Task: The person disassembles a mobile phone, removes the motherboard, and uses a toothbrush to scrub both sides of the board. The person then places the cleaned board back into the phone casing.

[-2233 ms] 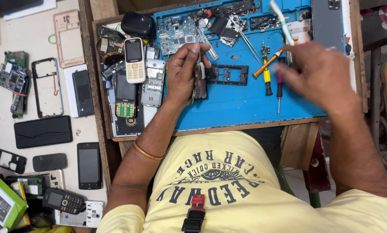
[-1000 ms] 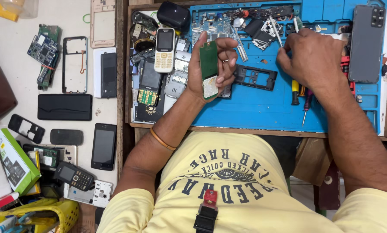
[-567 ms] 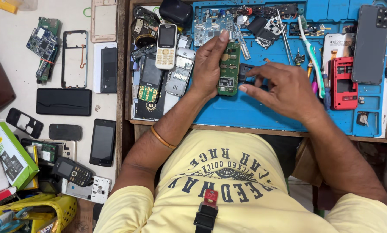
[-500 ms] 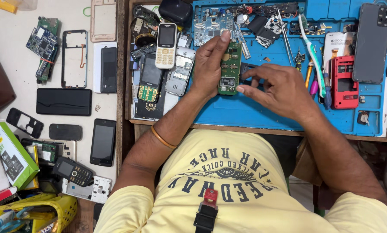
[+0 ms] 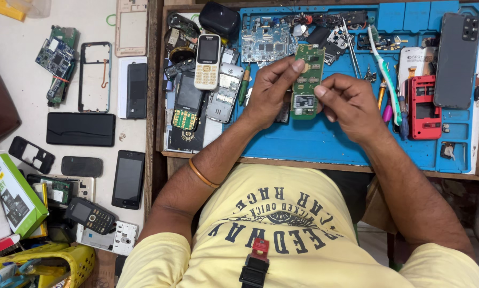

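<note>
My left hand (image 5: 268, 88) holds a green phone circuit board (image 5: 306, 80) upright above the blue work mat (image 5: 325, 141), thumb and fingers pinching its left edge. My right hand (image 5: 349, 104) grips the board's right side near its middle, fingertips touching it. Both hands hover over the centre of the mat. A black phone frame lies on the mat partly hidden behind my left hand.
Old keypad phones (image 5: 207, 61) and parts are piled at the mat's left. A toothbrush (image 5: 383, 74), screwdrivers, a red phone body (image 5: 423, 106) and a grey smartphone (image 5: 455, 53) lie to the right. Phones, frames and boards (image 5: 58, 61) cover the table on the left.
My right hand left the tools at the right and came to the board. The board is now lifted and held between both hands.
</note>
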